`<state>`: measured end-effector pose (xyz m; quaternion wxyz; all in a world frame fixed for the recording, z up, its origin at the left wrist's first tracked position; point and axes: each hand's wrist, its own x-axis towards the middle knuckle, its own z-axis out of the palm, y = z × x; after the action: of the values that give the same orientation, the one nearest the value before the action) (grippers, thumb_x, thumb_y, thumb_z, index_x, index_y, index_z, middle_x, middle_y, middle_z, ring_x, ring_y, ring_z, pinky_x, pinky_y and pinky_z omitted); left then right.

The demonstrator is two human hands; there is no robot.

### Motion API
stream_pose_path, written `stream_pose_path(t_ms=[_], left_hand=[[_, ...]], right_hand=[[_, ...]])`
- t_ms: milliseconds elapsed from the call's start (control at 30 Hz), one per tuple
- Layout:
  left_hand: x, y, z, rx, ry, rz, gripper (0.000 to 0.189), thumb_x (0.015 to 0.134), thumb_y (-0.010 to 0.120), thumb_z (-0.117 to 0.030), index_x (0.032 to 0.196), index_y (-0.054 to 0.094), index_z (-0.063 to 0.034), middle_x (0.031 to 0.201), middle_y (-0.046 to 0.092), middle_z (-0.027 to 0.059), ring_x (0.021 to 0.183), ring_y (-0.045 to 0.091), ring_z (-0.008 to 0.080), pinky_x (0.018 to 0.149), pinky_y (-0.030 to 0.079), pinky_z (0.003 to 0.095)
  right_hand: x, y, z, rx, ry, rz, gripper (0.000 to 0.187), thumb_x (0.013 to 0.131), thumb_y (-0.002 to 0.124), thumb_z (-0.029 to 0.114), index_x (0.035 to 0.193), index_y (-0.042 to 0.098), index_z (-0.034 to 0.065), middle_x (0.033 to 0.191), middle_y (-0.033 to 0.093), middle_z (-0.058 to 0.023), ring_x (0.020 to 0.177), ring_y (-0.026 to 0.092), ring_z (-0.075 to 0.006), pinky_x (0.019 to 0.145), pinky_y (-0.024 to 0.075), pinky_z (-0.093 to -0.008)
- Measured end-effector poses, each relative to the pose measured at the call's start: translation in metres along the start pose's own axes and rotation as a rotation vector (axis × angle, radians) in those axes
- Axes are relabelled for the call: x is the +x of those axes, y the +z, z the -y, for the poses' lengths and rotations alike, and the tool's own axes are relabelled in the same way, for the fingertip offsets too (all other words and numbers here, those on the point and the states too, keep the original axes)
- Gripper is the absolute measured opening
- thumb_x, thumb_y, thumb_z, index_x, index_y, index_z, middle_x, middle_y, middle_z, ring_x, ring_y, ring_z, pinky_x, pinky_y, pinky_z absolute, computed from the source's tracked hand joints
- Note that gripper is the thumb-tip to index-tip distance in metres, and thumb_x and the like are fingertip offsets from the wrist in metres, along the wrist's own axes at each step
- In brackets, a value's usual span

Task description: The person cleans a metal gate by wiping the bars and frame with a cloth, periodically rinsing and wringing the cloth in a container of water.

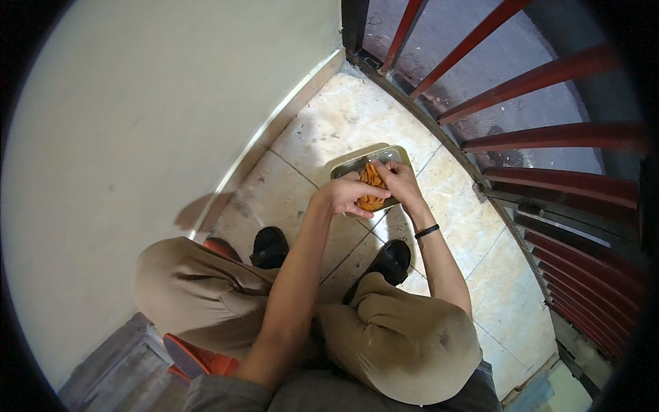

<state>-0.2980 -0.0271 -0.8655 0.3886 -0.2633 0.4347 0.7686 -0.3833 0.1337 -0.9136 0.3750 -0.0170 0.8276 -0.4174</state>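
A wet-looking orange cloth point(371, 200) is bunched up between my two hands. My left hand point(344, 194) grips its left side, with the fingers extended across its front. From the right, my right hand point(402, 183) pinches the upper part of the cloth, and a black band circles that wrist. Directly beneath them a shallow rectangular basin point(346, 169) rests on the floor, and its inside shines as if wet. My hands hide much of the basin's middle and near side.
Tiles with dark specks make up the floor point(453, 237). A pale wall point(154, 113) rises on the left. Along the right runs a gate with red metal bars point(479, 92). My black sandals point(270, 247) stand before my bent knees. Red-orange items point(206, 358) lie at the lower left.
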Motion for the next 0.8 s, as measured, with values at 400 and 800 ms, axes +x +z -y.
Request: stream_pose_path(t_ms=[400, 800], left_hand=[[0.04, -0.034, 0.003, 0.63, -0.12, -0.104, 0.03, 0.073, 0.085, -0.026, 0.094, 0.071, -0.0097, 0.077, 0.065, 0.0009, 0.062, 0.058, 0.0098, 0.045, 0.043, 0.0255], [0.025, -0.015, -0.028, 0.404, -0.263, 0.189, 0.03, 0.084, 0.079, -0.022, 0.109, 0.069, -0.0098, 0.097, 0.071, 0.0041, 0.081, 0.068, 0.0146, 0.069, 0.059, 0.0293]], right_hand=[[-0.051, -0.031, 0.033, -0.286, -0.597, 0.374, 0.06, 0.086, 0.074, 0.011, 0.137, 0.045, 0.0027, 0.133, 0.052, -0.0191, 0.117, 0.058, -0.031, 0.096, 0.0513, -0.0377], [-0.057, -0.043, 0.032, -0.636, -0.711, 0.426, 0.093, 0.08, 0.074, 0.003, 0.157, 0.024, 0.0149, 0.129, 0.046, -0.0241, 0.114, 0.059, -0.0437, 0.09, 0.0554, -0.045]])
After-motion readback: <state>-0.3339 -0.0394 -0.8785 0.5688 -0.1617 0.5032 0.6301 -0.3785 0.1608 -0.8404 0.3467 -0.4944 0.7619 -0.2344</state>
